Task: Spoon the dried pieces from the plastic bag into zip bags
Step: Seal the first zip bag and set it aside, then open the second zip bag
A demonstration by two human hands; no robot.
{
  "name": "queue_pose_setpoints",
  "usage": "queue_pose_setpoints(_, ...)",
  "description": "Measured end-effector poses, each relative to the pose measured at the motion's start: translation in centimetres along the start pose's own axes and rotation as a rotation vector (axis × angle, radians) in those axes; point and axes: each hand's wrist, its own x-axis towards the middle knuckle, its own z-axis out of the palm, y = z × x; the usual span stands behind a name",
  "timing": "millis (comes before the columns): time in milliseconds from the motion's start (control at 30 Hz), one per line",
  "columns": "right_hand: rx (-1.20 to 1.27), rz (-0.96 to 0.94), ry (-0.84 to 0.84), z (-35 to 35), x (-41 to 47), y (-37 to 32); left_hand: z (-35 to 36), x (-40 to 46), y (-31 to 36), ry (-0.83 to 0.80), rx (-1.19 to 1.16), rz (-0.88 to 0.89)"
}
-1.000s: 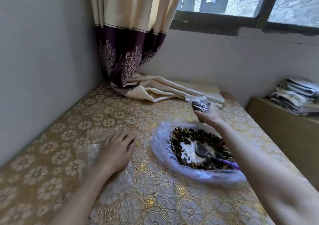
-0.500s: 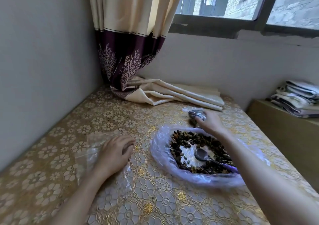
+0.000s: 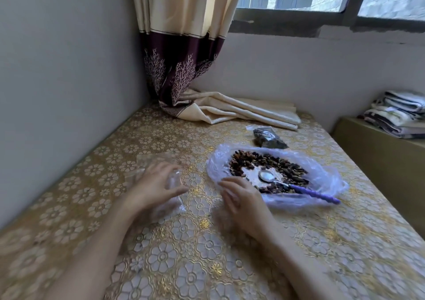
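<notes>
A clear plastic bag (image 3: 326, 180) lies spread open on the gold-patterned table (image 3: 184, 242), holding dark dried pieces (image 3: 271, 161) in a ring. A spoon with a purple handle (image 3: 299, 187) rests inside it. Behind the bag lies a filled zip bag (image 3: 268, 137). Empty clear zip bags (image 3: 158, 161) lie at the left, and my left hand (image 3: 154, 187) rests on them with fingers spread. My right hand (image 3: 241, 198) hovers empty, fingers relaxed, at the near left rim of the plastic bag.
A cream and purple curtain (image 3: 184, 58) hangs in the corner, its end (image 3: 241, 111) trailing across the table's back. Walls close the left and far sides. A low cabinet (image 3: 379, 161) with folded cloths (image 3: 400, 111) stands at the right.
My right hand has let go of the filled zip bag behind the plastic bag and drawn back to the bag's near left rim. My left hand stays on the empty zip bags.
</notes>
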Motion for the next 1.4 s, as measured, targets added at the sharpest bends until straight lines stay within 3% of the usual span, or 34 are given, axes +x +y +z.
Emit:
queue_pose_setpoints(100,-0.073,-0.043,-0.095,0.8,-1.1,0.5,0.5,-0.4,-1.4,0.19,0.096,-0.105)
queue_pose_setpoints(233,-0.109,-0.057,-0.117,1.1,-1.2,0.8,1.4,-0.3,-2.6,0.158,0.121,-0.24)
queue_pose_setpoints(367,-0.08,-0.026,-0.114,1.2,-1.1,1.0,1.4,0.1,-2.3,0.221,0.19,-0.225)
queue_pose_setpoints(500,-0.013,0.03,-0.116,1.1,-1.1,1.1,1.9,-0.1,-1.6,0.286,0.03,-0.071)
queue_pose_setpoints(600,0.075,0.098,-0.106,0.8,-1.1,1.0,1.4,-0.7,0.1,0.483,-0.222,0.034)
queue_pose_setpoints(700,0.16,0.141,-0.074,0.6,-1.0,0.9,-0.2,-1.2,2.2,0.782,-0.39,0.133)
queue_pose_setpoints(800,0.271,0.178,-0.01,0.2,-0.9,0.7,-1.5,-1.0,4.4,1.029,-0.292,0.245)
queue_pose_setpoints(867,0.343,0.205,0.098,-0.2,-1.0,0.6,-1.1,-0.8,6.1,1.094,-0.159,0.298)
queue_pose_setpoints(967,0.621,0.305,0.2,-0.7,-1.0,0.1,1.4,-0.8,8.1,0.861,-0.034,0.321)
queue_pose_setpoints(1067,1.048,0.404,0.161,-0.9,-0.8,0.0,4.0,-1.1,9.1,0.607,0.049,0.401)
queue_pose_setpoints(1133,1.206,0.431,0.123,-1.0,-0.7,-0.1,4.7,-1.3,9.3,0.495,0.089,0.515)
queue_pose_setpoints(1267,1.231,0.453,0.176,-0.8,-0.7,-0.3,4.8,-1.9,9.4,0.278,-0.24,0.608)
queue_pose_setpoints(1400,1.178,0.485,0.271,-1.0,-0.8,0.1,4.4,-1.9,8.8,0.346,-0.415,0.573)
